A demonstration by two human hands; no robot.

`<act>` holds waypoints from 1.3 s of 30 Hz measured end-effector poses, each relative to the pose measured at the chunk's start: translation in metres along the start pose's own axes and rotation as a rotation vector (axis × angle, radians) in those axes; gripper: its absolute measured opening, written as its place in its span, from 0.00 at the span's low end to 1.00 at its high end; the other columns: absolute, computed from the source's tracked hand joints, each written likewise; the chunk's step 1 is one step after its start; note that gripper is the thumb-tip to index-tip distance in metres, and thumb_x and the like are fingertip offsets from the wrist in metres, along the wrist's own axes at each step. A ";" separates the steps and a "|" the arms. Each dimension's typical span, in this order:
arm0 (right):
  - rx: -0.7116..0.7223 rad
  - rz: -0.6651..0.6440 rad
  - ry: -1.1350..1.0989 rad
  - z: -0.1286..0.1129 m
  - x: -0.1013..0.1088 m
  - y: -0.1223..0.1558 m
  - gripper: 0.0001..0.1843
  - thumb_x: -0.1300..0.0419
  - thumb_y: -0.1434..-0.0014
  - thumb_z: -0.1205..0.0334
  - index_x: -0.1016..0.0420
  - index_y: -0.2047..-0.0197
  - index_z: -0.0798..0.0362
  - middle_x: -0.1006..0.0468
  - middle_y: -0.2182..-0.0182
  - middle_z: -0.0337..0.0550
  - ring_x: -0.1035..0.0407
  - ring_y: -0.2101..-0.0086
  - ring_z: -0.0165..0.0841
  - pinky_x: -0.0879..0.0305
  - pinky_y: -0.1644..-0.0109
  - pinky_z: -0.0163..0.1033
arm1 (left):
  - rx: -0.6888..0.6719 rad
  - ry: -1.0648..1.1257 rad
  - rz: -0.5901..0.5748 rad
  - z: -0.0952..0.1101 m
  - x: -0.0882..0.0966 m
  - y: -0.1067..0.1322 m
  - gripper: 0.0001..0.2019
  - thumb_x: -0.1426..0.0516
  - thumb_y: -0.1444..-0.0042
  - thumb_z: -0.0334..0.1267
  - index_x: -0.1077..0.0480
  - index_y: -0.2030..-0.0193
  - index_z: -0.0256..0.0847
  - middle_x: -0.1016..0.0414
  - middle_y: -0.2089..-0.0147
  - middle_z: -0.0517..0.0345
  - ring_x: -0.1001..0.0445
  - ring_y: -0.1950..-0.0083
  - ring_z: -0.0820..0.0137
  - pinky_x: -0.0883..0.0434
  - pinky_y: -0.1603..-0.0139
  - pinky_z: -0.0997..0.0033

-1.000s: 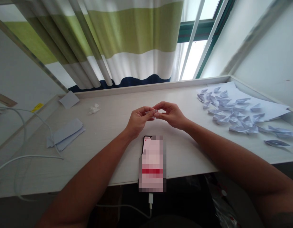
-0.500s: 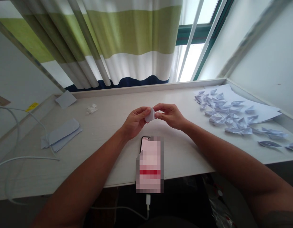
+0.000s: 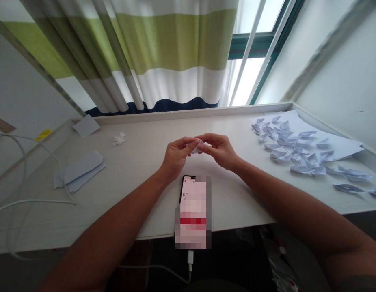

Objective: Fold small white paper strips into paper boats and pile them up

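A small folded white paper (image 3: 197, 149) is pinched between both hands above the middle of the desk, mostly covered by fingers. My left hand (image 3: 178, 156) grips its left side with thumb and fingers closed. On the other side, my right hand (image 3: 220, 149) has its thumb and fingertips pressed on the paper. Over to the right lies a pile of small folded paper boats (image 3: 294, 150), partly on flat white sheets (image 3: 334, 140). Below the hands, a phone (image 3: 191, 202) rests at the desk's front edge, its screen largely pixelated.
Stacked paper slips (image 3: 83, 168) lie at the left, with another paper piece (image 3: 86, 125) in the back corner. A crumpled tissue (image 3: 119, 139) sits nearby. White cables (image 3: 58, 162) cross the left side; a charging plug (image 3: 190, 257) is at the phone's lower end. Curtains (image 3: 176, 40) hang behind the desk.
My right thumb and fingers have closed in over the paper, so less of it shows. Both hands are now nearer each other. The view has shifted slightly.
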State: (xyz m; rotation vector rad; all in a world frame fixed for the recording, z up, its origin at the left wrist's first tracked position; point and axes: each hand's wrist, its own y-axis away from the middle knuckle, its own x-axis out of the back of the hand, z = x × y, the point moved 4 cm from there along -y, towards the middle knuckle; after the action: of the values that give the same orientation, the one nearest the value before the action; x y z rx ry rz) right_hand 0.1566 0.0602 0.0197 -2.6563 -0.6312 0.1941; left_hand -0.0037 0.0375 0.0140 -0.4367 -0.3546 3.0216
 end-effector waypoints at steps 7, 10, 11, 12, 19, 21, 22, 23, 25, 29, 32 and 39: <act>0.007 0.099 -0.020 0.000 0.006 -0.001 0.17 0.23 0.40 0.44 0.11 0.60 0.49 0.13 0.64 0.43 0.21 0.65 0.34 0.22 0.60 0.44 | 0.014 0.030 -0.085 0.000 -0.003 0.002 0.15 0.23 0.49 0.51 0.11 0.58 0.46 0.12 0.58 0.53 0.20 0.60 0.69 0.24 0.57 0.67; -0.004 0.116 0.001 0.002 0.007 -0.001 0.17 0.23 0.41 0.44 0.11 0.62 0.49 0.14 0.66 0.42 0.23 0.66 0.34 0.24 0.60 0.43 | 0.006 0.005 -0.065 0.001 -0.003 0.003 0.16 0.22 0.52 0.48 0.11 0.59 0.44 0.11 0.59 0.52 0.18 0.60 0.67 0.21 0.55 0.64; 0.002 0.114 0.013 0.002 0.008 -0.002 0.16 0.22 0.41 0.44 0.11 0.62 0.48 0.14 0.66 0.42 0.23 0.66 0.34 0.24 0.60 0.43 | -0.001 -0.009 -0.062 0.001 -0.003 0.003 0.15 0.22 0.52 0.47 0.12 0.59 0.44 0.11 0.60 0.52 0.17 0.60 0.66 0.20 0.55 0.64; 0.013 0.111 0.024 0.001 0.008 -0.002 0.16 0.22 0.41 0.45 0.11 0.62 0.48 0.15 0.66 0.42 0.23 0.65 0.34 0.25 0.60 0.43 | -0.009 -0.026 -0.063 0.002 -0.003 0.003 0.15 0.22 0.51 0.47 0.12 0.59 0.44 0.11 0.60 0.52 0.17 0.60 0.66 0.19 0.56 0.63; 0.014 0.100 0.071 -0.001 0.012 -0.004 0.15 0.22 0.42 0.48 0.13 0.64 0.50 0.16 0.67 0.41 0.24 0.65 0.34 0.26 0.60 0.42 | -0.013 -0.156 -0.067 0.001 -0.005 0.006 0.16 0.24 0.49 0.46 0.13 0.56 0.41 0.11 0.59 0.50 0.14 0.59 0.62 0.17 0.60 0.62; -0.015 0.067 0.040 0.001 0.012 -0.004 0.16 0.21 0.43 0.47 0.14 0.65 0.50 0.16 0.67 0.41 0.24 0.66 0.33 0.26 0.60 0.42 | 0.001 -0.174 -0.054 0.000 -0.005 0.007 0.17 0.23 0.50 0.45 0.13 0.57 0.40 0.11 0.60 0.50 0.14 0.60 0.63 0.17 0.60 0.63; -0.027 0.057 0.026 0.002 0.012 -0.004 0.17 0.21 0.43 0.46 0.14 0.65 0.50 0.15 0.68 0.41 0.24 0.67 0.33 0.26 0.61 0.42 | 0.005 -0.177 -0.050 -0.001 -0.004 0.006 0.17 0.23 0.50 0.45 0.13 0.57 0.39 0.11 0.60 0.50 0.14 0.60 0.63 0.17 0.60 0.63; -0.036 0.053 0.021 0.004 0.012 -0.004 0.17 0.21 0.43 0.45 0.14 0.65 0.50 0.15 0.68 0.41 0.24 0.67 0.33 0.26 0.61 0.42 | 0.008 -0.175 -0.048 -0.001 -0.004 0.006 0.17 0.23 0.50 0.46 0.13 0.58 0.39 0.11 0.61 0.50 0.14 0.61 0.63 0.17 0.60 0.63; -0.040 0.056 0.043 0.005 0.013 -0.004 0.19 0.22 0.43 0.43 0.13 0.65 0.50 0.15 0.68 0.41 0.24 0.66 0.34 0.26 0.60 0.42 | 0.018 -0.167 -0.049 -0.002 -0.003 0.005 0.19 0.23 0.51 0.48 0.14 0.58 0.38 0.11 0.61 0.50 0.14 0.61 0.63 0.17 0.59 0.62; -0.011 0.064 0.115 0.005 0.015 -0.006 0.20 0.22 0.43 0.40 0.11 0.63 0.48 0.15 0.64 0.43 0.22 0.62 0.36 0.24 0.59 0.43 | 0.036 -0.184 -0.082 -0.003 -0.001 0.003 0.23 0.23 0.50 0.52 0.17 0.56 0.36 0.11 0.62 0.50 0.14 0.61 0.61 0.17 0.58 0.60; -0.002 0.050 0.136 0.004 0.014 -0.006 0.21 0.22 0.45 0.40 0.10 0.60 0.48 0.15 0.61 0.44 0.21 0.61 0.37 0.24 0.60 0.43 | 0.034 -0.211 -0.091 -0.001 -0.002 0.004 0.22 0.24 0.47 0.49 0.22 0.54 0.38 0.11 0.61 0.50 0.14 0.61 0.62 0.18 0.56 0.60; -0.060 0.023 0.092 0.002 0.013 -0.004 0.22 0.21 0.44 0.40 0.13 0.64 0.51 0.15 0.67 0.44 0.23 0.65 0.36 0.24 0.58 0.44 | 0.001 -0.204 -0.085 0.004 -0.004 0.006 0.22 0.25 0.44 0.50 0.27 0.56 0.40 0.11 0.61 0.50 0.14 0.60 0.62 0.20 0.55 0.61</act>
State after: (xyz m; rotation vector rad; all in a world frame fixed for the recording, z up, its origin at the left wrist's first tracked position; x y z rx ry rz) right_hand 0.1659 0.0702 0.0196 -2.7129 -0.5861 0.0603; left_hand -0.0006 0.0309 0.0172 -0.1088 -0.3733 2.9889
